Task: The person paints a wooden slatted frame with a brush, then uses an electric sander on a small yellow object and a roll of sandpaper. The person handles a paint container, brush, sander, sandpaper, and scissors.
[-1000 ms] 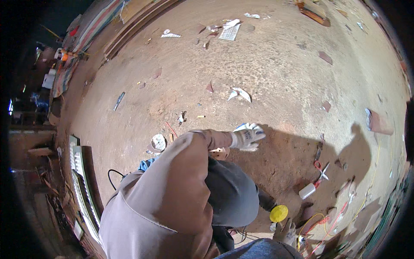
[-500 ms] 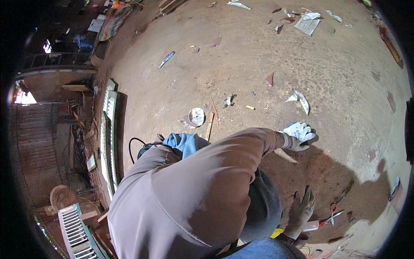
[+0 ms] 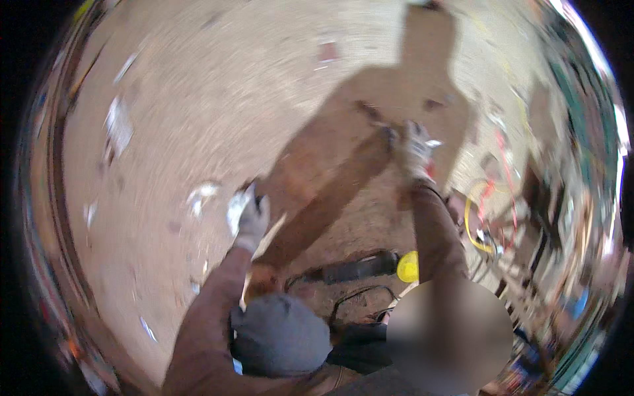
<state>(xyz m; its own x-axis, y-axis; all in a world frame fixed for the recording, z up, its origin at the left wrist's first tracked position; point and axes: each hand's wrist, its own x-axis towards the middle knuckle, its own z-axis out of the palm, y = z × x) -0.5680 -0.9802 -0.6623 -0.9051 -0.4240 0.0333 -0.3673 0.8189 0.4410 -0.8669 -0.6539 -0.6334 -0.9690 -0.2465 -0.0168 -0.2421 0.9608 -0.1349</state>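
Note:
My left hand, in a pale glove, reaches low over the dirt floor at the left edge of my shadow. A bright white patch shows against it; whether that is the glove or a scrap in the fingers cannot be told. Gloved too, my right hand is stretched farther forward and right, down at the floor inside the shadow. Beside its fingers lies a small shiny piece, and something red shows at the wrist. Motion smears both hands' fingers. Nearer me lie a long dark object and a round yellow thing.
Pale scraps and a larger whitish sheet litter the floor to the left. On the right are a yellow cord, a red cord and blurred clutter. A black cable curls near my legs.
My view has swung sharply to the right and blurred. Both arms now reach forward in view; my right hand has come to the spot where the red-handled tool lay.

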